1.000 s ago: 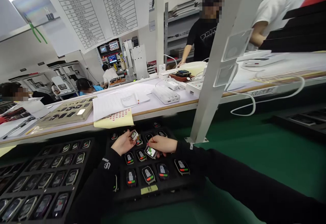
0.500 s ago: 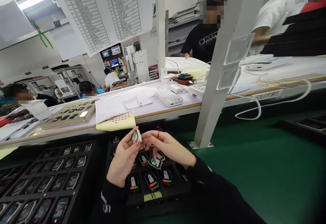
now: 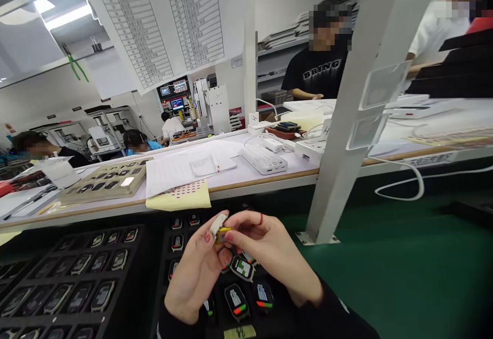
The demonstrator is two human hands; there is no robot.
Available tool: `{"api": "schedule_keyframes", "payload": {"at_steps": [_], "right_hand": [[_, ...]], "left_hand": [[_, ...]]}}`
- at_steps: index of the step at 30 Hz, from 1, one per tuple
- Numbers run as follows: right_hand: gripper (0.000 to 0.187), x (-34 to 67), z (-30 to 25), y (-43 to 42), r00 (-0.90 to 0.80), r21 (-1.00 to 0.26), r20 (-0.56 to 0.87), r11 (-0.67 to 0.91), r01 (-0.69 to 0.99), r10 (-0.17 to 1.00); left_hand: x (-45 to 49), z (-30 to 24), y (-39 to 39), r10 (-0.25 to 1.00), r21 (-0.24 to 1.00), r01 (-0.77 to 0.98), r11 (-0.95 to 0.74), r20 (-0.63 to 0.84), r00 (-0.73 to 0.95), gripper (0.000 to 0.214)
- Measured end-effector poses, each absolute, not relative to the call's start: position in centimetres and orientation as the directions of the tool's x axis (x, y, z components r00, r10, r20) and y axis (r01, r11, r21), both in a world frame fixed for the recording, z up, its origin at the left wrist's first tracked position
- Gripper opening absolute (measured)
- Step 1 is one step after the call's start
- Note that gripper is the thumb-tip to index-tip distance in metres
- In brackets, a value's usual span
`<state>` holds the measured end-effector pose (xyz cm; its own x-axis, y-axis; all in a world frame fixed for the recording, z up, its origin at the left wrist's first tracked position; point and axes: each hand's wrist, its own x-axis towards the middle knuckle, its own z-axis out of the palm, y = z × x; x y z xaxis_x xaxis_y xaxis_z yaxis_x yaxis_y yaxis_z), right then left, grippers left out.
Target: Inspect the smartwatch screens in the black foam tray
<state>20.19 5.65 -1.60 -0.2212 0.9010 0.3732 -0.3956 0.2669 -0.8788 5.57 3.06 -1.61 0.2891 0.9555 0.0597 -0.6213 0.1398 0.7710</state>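
My left hand pinches a small watch-like device, white at the edge with a yellow bit showing. My right hand meets it from the right, its fingertips on the same device. Both hands hover above a black tray whose pockets hold several more devices with lit screens, such as one device in the tray showing red and green marks. A second device sits tilted just under my right palm; whether that hand holds it I cannot tell.
Another black tray of devices lies to the left on the green mat. A white post rises at the right. A shelf behind carries papers, a yellow sheet and a beige tray. Other people work beyond it.
Both hands have risen from the tray toward me. The left hand brought the device up and turned it edge-on, and the right hand left the tray to join it.
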Motion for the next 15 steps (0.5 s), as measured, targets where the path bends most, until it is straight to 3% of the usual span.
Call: {"api": "schedule_keyframes", "payload": {"at_steps": [3, 9, 12, 15], "right_hand": [[0.024, 20.0, -1.6, 5.4, -0.14, -0.874, 0.376, 0.301, -0.382, 0.916], [0.017, 20.0, -1.6, 5.1, 0.014, -0.781, 0.587, 0.57, -0.254, 0.81], [0.017, 20.5, -1.6, 5.5, -0.024, -0.827, 0.545, 0.533, -0.182, 0.838], [0.022, 21.5, -1.4, 5.8, -0.051, -0.861, 0.507, 0.503, -0.076, 0.86]], "left_hand": [[5.8, -1.9, 3.1, 0.938, 0.725, -0.657, 0.207, 0.042, 0.343, 0.048], [6.0, -1.7, 2.6, 0.904, 0.702, -0.661, 0.267, 0.057, 0.425, 0.048], [5.9, -1.2, 2.4, 0.913, 0.686, -0.686, 0.243, 0.077, 0.4, 0.04], [5.5, -0.7, 2.3, 0.921, 0.714, -0.671, 0.2, 0.096, 0.377, 0.045]]}}
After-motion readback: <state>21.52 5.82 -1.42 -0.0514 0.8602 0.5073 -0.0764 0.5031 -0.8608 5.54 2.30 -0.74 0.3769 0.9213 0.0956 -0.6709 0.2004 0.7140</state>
